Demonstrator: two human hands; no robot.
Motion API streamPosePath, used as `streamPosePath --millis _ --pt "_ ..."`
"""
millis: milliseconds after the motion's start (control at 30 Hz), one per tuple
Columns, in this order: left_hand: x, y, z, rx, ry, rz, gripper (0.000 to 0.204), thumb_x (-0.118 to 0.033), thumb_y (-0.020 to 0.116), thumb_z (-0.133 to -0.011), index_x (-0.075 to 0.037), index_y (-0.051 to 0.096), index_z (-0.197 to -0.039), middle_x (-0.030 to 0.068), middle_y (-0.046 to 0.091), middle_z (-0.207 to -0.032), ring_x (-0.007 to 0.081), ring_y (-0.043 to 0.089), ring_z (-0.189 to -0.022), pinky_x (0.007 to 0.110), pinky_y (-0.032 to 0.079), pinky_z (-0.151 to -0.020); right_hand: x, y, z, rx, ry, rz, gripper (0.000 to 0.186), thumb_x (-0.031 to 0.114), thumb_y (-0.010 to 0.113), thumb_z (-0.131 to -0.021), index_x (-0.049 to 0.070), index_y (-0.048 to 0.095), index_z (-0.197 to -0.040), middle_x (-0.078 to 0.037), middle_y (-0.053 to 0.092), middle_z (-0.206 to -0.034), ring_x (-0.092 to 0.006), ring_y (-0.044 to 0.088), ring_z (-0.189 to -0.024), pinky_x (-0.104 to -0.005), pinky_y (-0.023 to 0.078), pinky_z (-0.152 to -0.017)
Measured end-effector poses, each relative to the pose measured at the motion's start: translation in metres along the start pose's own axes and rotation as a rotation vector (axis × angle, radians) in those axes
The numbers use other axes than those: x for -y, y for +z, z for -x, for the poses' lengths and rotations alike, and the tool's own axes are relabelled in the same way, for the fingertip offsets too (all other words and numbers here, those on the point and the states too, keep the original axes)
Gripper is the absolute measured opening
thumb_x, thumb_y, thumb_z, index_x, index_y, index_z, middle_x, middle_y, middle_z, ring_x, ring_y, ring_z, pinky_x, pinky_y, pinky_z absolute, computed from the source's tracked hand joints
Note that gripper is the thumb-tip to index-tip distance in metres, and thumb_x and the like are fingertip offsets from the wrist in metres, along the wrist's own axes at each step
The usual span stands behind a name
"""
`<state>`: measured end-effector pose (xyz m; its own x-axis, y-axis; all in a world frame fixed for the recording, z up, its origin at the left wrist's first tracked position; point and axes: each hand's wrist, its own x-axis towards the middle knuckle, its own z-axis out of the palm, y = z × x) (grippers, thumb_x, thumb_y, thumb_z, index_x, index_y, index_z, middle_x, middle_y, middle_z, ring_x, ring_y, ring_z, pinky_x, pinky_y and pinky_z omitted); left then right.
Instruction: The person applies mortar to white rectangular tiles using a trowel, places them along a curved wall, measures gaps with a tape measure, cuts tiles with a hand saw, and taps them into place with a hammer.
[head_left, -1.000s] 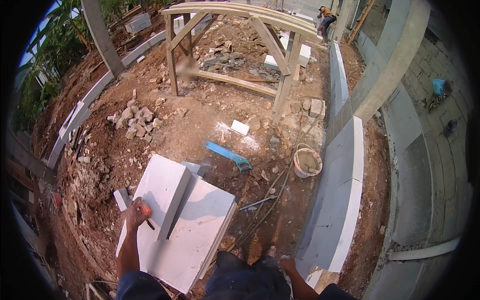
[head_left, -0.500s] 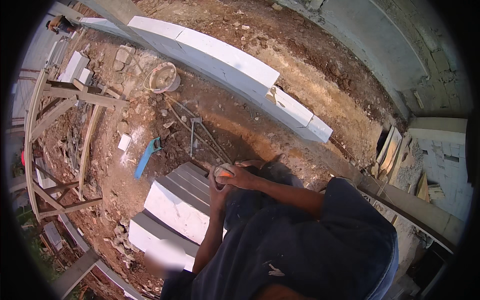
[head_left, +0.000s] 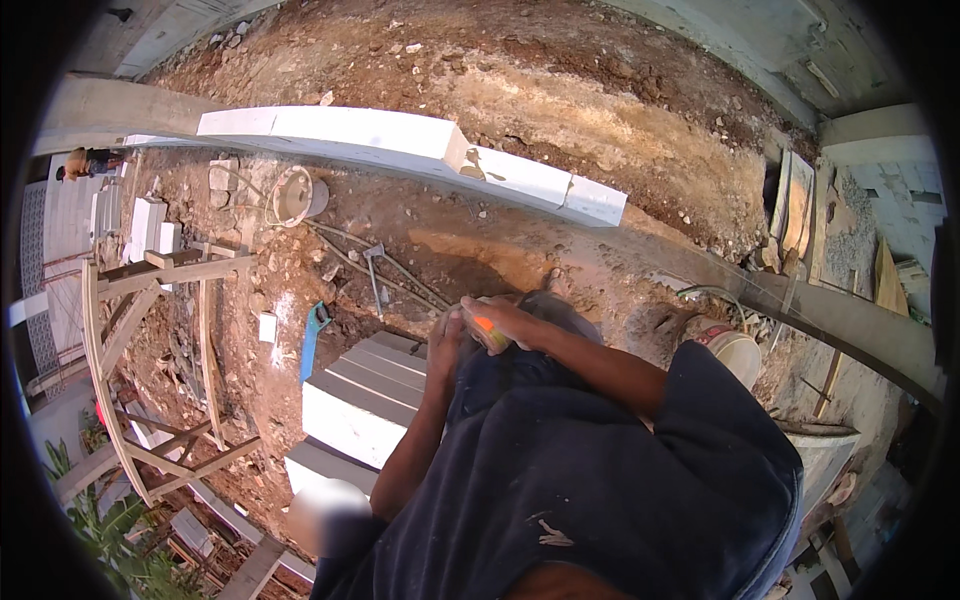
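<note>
The step in hand looks to be a small one of handling: the two hands come together in front of the trousers [head_left: 505, 372], at the orange tool [head_left: 486, 325]. The right hand [head_left: 508, 316] is curled round the tool, whose orange and yellow-green parts show beside the fingers. The left hand [head_left: 443, 338] is bent close beside it; whether it grips the tool too, or only rests against it, I cannot tell. The stack of blocks [head_left: 350, 412] lies just left of the left forearm, with the saw [head_left: 311, 343] on the ground beyond it and the axe-like tool [head_left: 376, 285] nearby. The low wall [head_left: 360, 132] runs past the bucket [head_left: 298, 196], well apart from the hands. As I judge it, the next move calls for a secure right-hand hold and a left hand free to steady or work the tool.
</note>
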<state>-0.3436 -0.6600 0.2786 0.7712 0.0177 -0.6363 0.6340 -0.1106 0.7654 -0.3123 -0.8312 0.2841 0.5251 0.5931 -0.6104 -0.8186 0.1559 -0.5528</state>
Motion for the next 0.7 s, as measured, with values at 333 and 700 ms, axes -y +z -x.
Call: streamPosePath --millis 333,700 --pt "0.018 0.020 -0.004 0.168 -0.107 0.298 0.019 -0.012 0.057 -0.090 -0.003 0.061 -0.107 0.0071 0.065 -0.099 0.0168 0.064 -0.083 0.029 0.052 -0.071 0.007 -0.053 0.009 0.058 -0.078 0.819 0.079 0.074 0.066 -0.071 0.000 0.062 -0.098 -0.013 0.063 -0.088 -0.0251 0.062 -0.085 -0.0361 0.048 -0.075" --pt "0.022 0.020 -0.059 0.008 -0.148 0.581 0.015 0.006 0.062 -0.086 -0.003 0.057 -0.097 0.0106 0.064 -0.089 0.0243 0.067 -0.083 0.042 0.060 -0.076 -0.049 -0.193 0.093 -0.098 0.400 0.987 0.066 0.058 0.071 -0.073 -0.002 0.065 -0.099 -0.018 0.067 -0.090 -0.0263 0.065 -0.080 -0.0398 0.047 -0.067"
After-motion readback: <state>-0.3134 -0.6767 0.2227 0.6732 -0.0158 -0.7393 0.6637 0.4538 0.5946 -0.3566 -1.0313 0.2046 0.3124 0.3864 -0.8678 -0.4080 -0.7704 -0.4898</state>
